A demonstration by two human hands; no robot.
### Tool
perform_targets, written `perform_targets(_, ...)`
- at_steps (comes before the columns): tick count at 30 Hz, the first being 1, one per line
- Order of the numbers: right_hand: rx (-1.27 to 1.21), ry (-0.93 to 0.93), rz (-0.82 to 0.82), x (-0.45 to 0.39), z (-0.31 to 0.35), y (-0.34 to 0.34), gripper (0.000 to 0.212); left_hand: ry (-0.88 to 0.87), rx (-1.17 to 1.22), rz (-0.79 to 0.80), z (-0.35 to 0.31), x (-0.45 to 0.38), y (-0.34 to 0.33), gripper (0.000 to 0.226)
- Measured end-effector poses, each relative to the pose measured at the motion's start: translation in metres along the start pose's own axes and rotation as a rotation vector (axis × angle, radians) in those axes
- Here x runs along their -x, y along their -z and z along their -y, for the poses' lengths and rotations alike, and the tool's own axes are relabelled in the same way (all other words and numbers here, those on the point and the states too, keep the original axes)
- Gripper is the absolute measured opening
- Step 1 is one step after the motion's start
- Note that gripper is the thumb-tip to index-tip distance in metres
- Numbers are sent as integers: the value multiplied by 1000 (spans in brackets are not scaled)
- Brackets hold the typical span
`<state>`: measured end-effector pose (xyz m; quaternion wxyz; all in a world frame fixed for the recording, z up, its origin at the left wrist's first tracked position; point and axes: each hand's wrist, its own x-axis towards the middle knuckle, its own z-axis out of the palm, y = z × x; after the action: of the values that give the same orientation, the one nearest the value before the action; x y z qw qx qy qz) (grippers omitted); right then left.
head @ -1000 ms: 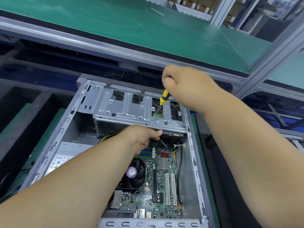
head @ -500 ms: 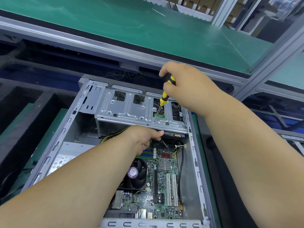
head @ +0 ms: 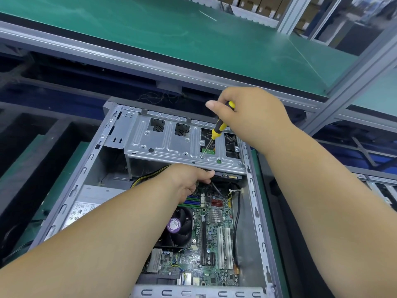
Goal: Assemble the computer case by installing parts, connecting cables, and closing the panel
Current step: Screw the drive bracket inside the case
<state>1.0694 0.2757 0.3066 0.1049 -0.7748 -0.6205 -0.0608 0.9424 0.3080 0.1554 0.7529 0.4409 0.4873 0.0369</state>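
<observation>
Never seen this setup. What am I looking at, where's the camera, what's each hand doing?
There is no robot here: these are a person's two bare hands, filmed by one wide-angle camera on their head, looking forward and down. Below lies an open computer case with its side panel off, so the motherboard, the CPU cooler fan and the power supply show. The right hand grips a yellow-and-black screwdriver, tip down on the metal drive cage. The left hand reaches under the cage's front edge; what its fingers touch is hidden. Behind is a green workbench.
</observation>
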Motion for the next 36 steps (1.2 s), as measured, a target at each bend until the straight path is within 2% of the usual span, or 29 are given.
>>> perform_targets(3, -118, 8, 36, 0, -2, -2, 21, 7, 6, -6, 1, -1, 1, 21)
perform_targets(5, -177, 40, 54, 1, -2, -1, 23, 7, 12, -8, 1, -3, 2, 22)
perform_targets(8, -94, 52, 2, 0, 1, -1, 24, 5, 14, -9, 1, -4, 2, 23)
perform_targets(11, -4, 17, 2, 0, 1, -1, 34, -1, 16, -11, 1, -4, 2, 22)
perform_targets(14, -103, 32, 58, 1, -2, 3, 22, -6, 29, 1, 1, -6, 2, 22)
perform_targets(16, -138, 44, 80, 0, -4, 7, 27, -13, 30, 5, 2, -6, 1, 22)
perform_targets(18, -102, 49, 72, -3, -5, 7, 15, -22, 27, 5, 2, -7, 1, 22)
perform_targets(22, 56, 36, 50, -4, -4, 7, 40, -33, 21, 16, 2, -8, 1, 22)
perform_targets(23, 20, 39, 63, -4, -3, 7, 39, -33, 25, 17, 2, -9, 1, 21)
perform_targets(26, -160, 64, 112, -3, -4, 9, 19, -36, 42, 22, 4, -13, 2, 22)
perform_targets(30, -158, 50, 33, -1, -3, 5, 31, -29, 36, 26, 4, -17, 4, 23)
perform_targets(33, -58, 35, 27, 2, -5, 1, 31, -32, 33, 26, 4, -19, 4, 24)
perform_targets(36, -163, 57, 69, 1, -8, 0, 21, -27, 34, 29, 4, -20, 5, 23)
